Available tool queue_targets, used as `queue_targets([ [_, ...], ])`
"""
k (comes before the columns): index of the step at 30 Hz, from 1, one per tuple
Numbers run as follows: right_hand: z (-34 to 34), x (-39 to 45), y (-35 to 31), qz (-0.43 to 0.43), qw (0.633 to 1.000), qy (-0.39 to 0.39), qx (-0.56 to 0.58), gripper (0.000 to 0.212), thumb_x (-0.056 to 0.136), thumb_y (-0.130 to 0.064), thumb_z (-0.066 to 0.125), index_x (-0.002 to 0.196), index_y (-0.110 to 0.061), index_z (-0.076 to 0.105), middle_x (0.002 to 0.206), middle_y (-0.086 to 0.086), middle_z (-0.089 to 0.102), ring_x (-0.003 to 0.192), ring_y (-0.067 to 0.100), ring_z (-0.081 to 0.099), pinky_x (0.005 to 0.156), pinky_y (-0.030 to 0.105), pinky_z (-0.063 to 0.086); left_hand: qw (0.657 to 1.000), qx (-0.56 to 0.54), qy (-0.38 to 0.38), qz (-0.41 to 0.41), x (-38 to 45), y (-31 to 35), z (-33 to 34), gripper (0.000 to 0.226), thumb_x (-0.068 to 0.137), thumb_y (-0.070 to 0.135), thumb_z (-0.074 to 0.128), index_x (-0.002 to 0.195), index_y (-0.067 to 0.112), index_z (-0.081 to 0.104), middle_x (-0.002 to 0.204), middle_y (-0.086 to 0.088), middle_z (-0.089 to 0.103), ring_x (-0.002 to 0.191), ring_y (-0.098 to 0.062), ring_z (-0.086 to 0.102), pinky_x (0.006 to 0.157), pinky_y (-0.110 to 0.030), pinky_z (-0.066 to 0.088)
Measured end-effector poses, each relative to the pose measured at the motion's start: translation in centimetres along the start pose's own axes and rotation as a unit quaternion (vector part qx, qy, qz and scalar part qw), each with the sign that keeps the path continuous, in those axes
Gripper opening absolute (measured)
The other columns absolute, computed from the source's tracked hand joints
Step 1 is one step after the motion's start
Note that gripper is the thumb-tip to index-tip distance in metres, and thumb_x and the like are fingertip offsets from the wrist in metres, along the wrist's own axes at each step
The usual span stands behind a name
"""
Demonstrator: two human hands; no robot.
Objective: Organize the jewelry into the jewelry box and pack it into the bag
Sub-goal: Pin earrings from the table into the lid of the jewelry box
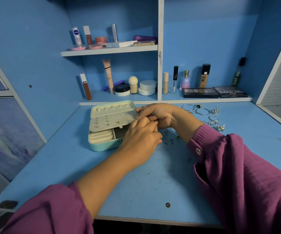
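Blue desk (136,186) is filling the lower half of the frame, with blue shelving (160,48) rising behind it across the top. Purple sleeves (247,174) are coming in from the lower left and lower right corners. Jewelry box (110,125), mint outside and cream inside, is sitting open just left of centre; its lid is lying back toward the shelves, a flap studded with small earrings (106,121) is sitting between lid and base, and padded ring rolls (100,135) are lining the near left compartment. Left hand (140,139) is reaching in from the lower left and covering the right end of the box, fingers curled and bunched together at the tips. Right hand (155,115) is crossing in from the right at frame centre, fingers curled, thumb and fingertips meeting those of the left hand just off the lid's right edge. Both seem to be pinching something tiny between them; it is too small to make out. Loose jewelry (203,114), hoops, rings and silver pieces, is lying on the desk right of centre, beside the right wrist. Small dark studs (171,140) are scattered on the desk under the right forearm. Eyeshadow palettes (214,92) are lying on the lower shelf at right, bottles and jars (133,86) standing along both shelves.
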State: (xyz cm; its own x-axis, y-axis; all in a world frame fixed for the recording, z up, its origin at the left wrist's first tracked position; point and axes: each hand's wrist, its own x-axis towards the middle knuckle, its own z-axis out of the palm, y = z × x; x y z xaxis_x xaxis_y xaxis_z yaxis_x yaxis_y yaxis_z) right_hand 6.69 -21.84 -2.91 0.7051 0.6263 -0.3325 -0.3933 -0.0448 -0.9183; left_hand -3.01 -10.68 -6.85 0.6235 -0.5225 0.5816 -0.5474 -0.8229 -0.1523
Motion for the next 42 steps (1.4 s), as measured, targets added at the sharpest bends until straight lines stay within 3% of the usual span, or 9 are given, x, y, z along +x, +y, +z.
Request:
queue_targets([
  [5, -0.1, 0.0, 0.1, 0.005, 1.000, -0.010, -0.014, 0.030, 0.089, 0.001, 0.052, 0.071, -0.023, 0.045, 0.035, -0.010, 0.029, 0.031, 0.004, 0.024, 0.056, 0.024, 0.008, 1.000, 0.001, 0.013, 0.007, 0.1, 0.2, 0.2, 0.012, 0.076, 0.031, 0.064, 0.073, 0.022, 0.072, 0.083, 0.003, 0.063, 0.097, -0.019, 0.038, 0.085, -0.032, 0.026],
  [12, -0.3, 0.3, 0.3, -0.006, 1.000, -0.017, 0.009, 0.034, 0.089, 0.001, 0.052, 0.061, -0.019, 0.052, 0.042, -0.006, 0.030, 0.041, 0.007, 0.025, 0.051, 0.021, 0.012, 0.997, -0.049, 0.059, -0.007, 0.3, 0.0, -0.8, 0.021, 0.084, 0.027, 0.049, 0.075, 0.019, 0.066, 0.086, 0.000, 0.065, 0.092, -0.018, 0.043, 0.079, -0.032, 0.035],
  [15, -0.1, -0.2, 0.1, -0.013, 0.999, -0.032, -0.002, 0.037, 0.093, 0.005, 0.038, 0.064, -0.015, 0.049, 0.037, -0.008, 0.030, 0.030, 0.001, 0.024, 0.038, 0.014, 0.013, 0.989, -0.089, 0.098, -0.060, 0.5, -1.3, -2.2, 0.019, 0.085, 0.027, 0.053, 0.080, 0.016, 0.068, 0.085, 0.000, 0.064, 0.087, -0.023, 0.047, 0.077, -0.036, 0.042],
  [19, -0.1, -0.2, -0.1, 0.003, 0.999, -0.038, 0.011, 0.033, 0.092, 0.004, 0.042, 0.072, -0.021, 0.046, 0.046, -0.010, 0.035, 0.029, 0.000, 0.025, 0.034, 0.011, 0.015, 0.965, -0.101, 0.154, -0.185, 0.4, -4.4, -4.2, 0.014, 0.083, 0.023, 0.059, 0.079, 0.014, 0.069, 0.082, -0.002, 0.065, 0.087, -0.025, 0.048, 0.077, -0.027, 0.033],
  [23, -0.1, -0.1, -0.2, 0.013, 0.999, -0.027, 0.032, 0.034, 0.093, 0.005, 0.043, 0.073, -0.023, 0.047, 0.048, -0.009, 0.036, 0.029, 0.000, 0.026, 0.034, 0.011, 0.015, 0.949, -0.118, 0.094, -0.278, 0.1, -5.9, -4.9, 0.007, 0.083, 0.011, 0.068, 0.081, 0.016, 0.073, 0.089, 0.000, 0.067, 0.098, -0.026, 0.047, 0.079, -0.022, 0.022],
  [30, 0.1, -0.3, -0.2, 0.015, 0.999, -0.031, 0.031, 0.034, 0.093, 0.005, 0.041, 0.074, -0.022, 0.046, 0.042, -0.009, 0.037, 0.028, 0.000, 0.027, 0.035, 0.012, 0.014, 0.961, -0.090, 0.025, -0.261, 0.2, -5.8, -4.6, 0.011, 0.087, 0.015, 0.065, 0.087, 0.021, 0.074, 0.098, 0.005, 0.066, 0.105, -0.020, 0.043, 0.087, -0.028, 0.021],
  [42, 0.1, -0.3, -0.2, 0.018, 0.999, -0.019, 0.033, 0.033, 0.092, 0.007, 0.044, 0.075, -0.022, 0.047, 0.044, -0.008, 0.039, 0.029, 0.000, 0.027, 0.035, 0.011, 0.016, 0.970, -0.066, 0.015, -0.234, 0.1, -6.0, -4.6, 0.013, 0.089, 0.016, 0.063, 0.088, 0.023, 0.073, 0.099, 0.008, 0.066, 0.104, -0.017, 0.042, 0.082, -0.024, 0.018],
])
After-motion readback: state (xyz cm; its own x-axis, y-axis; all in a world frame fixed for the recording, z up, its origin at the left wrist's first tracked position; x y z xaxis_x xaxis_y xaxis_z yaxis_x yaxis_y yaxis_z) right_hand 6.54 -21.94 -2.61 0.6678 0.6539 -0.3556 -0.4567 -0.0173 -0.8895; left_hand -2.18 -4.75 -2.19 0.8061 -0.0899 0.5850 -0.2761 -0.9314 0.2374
